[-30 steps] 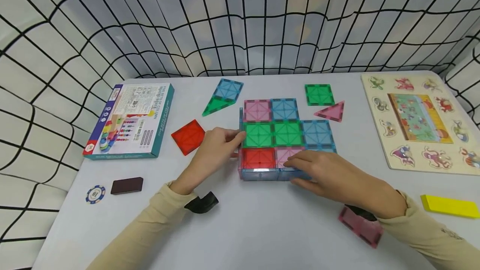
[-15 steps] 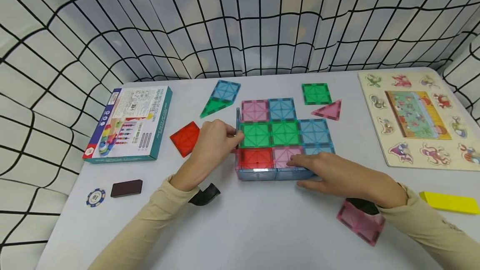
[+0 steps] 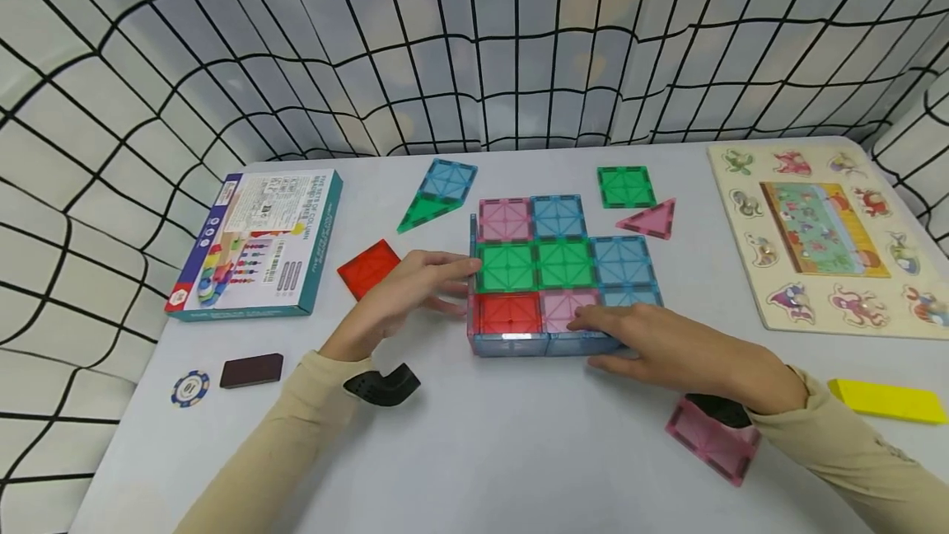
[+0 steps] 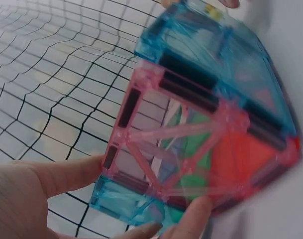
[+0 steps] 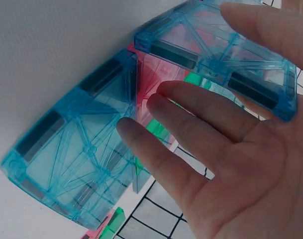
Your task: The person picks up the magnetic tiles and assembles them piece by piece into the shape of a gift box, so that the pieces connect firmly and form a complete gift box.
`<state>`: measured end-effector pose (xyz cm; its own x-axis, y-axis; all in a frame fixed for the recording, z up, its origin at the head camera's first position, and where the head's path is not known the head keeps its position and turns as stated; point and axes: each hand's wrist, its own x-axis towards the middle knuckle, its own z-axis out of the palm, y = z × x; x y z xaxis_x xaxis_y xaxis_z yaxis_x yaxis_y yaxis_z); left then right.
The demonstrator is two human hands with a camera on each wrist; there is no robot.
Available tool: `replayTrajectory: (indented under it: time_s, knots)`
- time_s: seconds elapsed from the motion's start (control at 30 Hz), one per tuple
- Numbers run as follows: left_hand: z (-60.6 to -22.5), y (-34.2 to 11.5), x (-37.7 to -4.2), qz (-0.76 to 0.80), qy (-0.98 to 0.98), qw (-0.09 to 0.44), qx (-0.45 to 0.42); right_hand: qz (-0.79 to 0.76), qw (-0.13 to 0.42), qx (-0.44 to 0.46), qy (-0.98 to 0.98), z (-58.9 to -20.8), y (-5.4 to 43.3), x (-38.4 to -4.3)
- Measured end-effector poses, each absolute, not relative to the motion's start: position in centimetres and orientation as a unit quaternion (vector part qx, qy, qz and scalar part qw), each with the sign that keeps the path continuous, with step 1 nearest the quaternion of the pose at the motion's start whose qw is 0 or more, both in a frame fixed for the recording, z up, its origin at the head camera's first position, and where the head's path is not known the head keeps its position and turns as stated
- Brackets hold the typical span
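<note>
A low box-like build of see-through magnetic tiles stands in mid-table in the head view. Its top has green tiles [image 3: 567, 264], a red tile [image 3: 508, 314], a pink tile [image 3: 563, 303] and blue tiles [image 3: 624, 260]; blue tiles [image 3: 510, 345] form the front wall. My left hand [image 3: 400, 293] is at the left side, fingers extended, a fingertip touching or very near a pink side tile [image 4: 233, 122]. At the front right, my right hand [image 3: 667, 346] rests its fingers over the build with the thumb lower; its fingers [image 5: 191, 109] look relaxed beside a blue tile [image 5: 89, 149].
Left lie a red tile [image 3: 367, 267], a boxed toy [image 3: 259, 241], a dark block [image 3: 251, 371] and a chip [image 3: 189, 389]. Behind are blue [image 3: 448, 180] and green tiles [image 3: 626, 187]. Right are a puzzle board [image 3: 752, 287], a yellow block [image 3: 887, 400] and a pink tile [image 3: 712, 443].
My left hand has let go of the build's left edge, where it was pinching; its fingers are now straighter and the wrist has shifted left. The right hand stays nearly in place.
</note>
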<state>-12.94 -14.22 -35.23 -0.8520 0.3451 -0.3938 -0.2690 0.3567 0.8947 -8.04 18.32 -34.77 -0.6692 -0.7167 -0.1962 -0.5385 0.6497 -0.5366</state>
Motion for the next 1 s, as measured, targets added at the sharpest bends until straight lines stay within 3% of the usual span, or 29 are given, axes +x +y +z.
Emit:
replayTrajectory:
  time_s: [0.17,0.33,0.77,1.0]
  knots:
    - [-35.9,-14.0,-13.1,0.592,0.749,0.296,0.039,-0.287,0.226,-0.324,0.873,-34.5,20.3,-8.5]
    - [-36.4,-13.7,-12.8,0.591,0.752,0.288,0.042,-0.378,0.193,-0.227,0.877,-34.8,23.5,-10.0]
    - [-36.9,-13.6,-12.2,0.578,0.770,0.267,0.038,-0.585,0.211,-0.036,0.782,-37.3,25.3,-11.1]
    - [-36.9,-13.9,-12.2,0.584,0.762,0.278,0.033,-0.726,0.204,-0.012,0.657,-37.7,26.4,-11.5]
